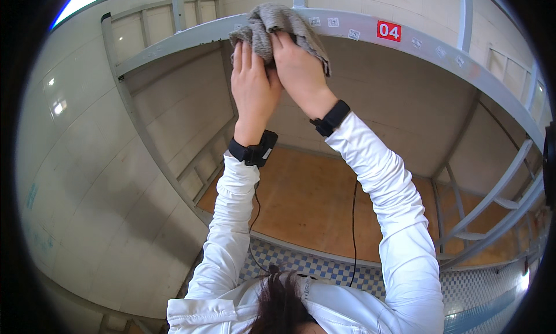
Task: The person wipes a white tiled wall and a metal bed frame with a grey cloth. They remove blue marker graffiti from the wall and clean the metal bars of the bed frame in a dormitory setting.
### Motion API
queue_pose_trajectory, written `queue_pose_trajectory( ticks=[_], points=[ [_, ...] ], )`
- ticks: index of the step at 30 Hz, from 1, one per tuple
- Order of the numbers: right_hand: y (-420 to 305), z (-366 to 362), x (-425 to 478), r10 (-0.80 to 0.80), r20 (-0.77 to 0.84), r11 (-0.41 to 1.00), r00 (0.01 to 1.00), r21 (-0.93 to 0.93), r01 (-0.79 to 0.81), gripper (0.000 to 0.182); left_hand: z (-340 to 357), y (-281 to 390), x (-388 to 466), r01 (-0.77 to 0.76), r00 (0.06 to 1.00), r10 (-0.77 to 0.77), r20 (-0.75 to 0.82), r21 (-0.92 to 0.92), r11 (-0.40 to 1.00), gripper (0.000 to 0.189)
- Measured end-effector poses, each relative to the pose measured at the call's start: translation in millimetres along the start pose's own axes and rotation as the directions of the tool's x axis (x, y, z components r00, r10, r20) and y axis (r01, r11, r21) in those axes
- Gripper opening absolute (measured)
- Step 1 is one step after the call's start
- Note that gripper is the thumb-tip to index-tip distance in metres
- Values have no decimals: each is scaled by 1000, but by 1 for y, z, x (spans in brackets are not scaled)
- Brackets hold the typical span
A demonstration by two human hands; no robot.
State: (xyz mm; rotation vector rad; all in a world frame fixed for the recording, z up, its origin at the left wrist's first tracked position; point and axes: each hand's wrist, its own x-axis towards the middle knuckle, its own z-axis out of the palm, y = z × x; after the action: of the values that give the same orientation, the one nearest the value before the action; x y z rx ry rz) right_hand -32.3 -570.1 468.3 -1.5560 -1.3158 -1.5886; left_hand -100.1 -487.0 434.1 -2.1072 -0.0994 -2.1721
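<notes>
A grey woven cloth [306, 27] is bunched over the upper rail [200, 35] of a metal bunk bed, and its folds hang down past the rail's lower edge. My right hand [302, 71] grips the cloth, with its fingertips tucked into the folds. Beside it, my left hand [255, 88] holds the cloth's left part, its fingers pointing up along the rail face. The two hands are close together at the thumb side. Part of the rail is hidden behind the cloth.
Small stickers [332, 22] and a red number plate [388, 31] are on the rail. Below lies the lower bunk's wooden board [299, 203]. A metal ladder [491, 203] stands at right, a tiled wall [87, 160] at left. Thin black cables [354, 229] hang near my arms.
</notes>
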Motion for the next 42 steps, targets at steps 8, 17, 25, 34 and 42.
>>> queue_pose_trajectory(
  ticks=[8, 17, 25, 34, 42],
  points=[
    [-4, -41, -14, -2, 21, 997, 1000, -76, 3, 22, -16, 28, 0, -4, 998, -2, -66, -89, 996, 58],
    [17, -34, -9, 40, 44, 998, 998, -59, -37, 27, 10, 38, 1, 46, 997, -51, -52, -100, 994, 51],
    [13, -70, -12, -29, 2, 999, 1000, -32, 30, 33, -14, 61, 1, 14, 990, -33, -138, -138, 990, 53],
    [124, -164, -60, 106, -63, 924, 992, -364, -122, 44, 39, 188, 21, -161, 986, 132, -97, -433, 887, 60],
    [222, -287, -129, 86, -45, 791, 995, -604, -95, 41, 87, 345, 10, -178, 983, 153, -98, -675, 716, 59]
  ],
)
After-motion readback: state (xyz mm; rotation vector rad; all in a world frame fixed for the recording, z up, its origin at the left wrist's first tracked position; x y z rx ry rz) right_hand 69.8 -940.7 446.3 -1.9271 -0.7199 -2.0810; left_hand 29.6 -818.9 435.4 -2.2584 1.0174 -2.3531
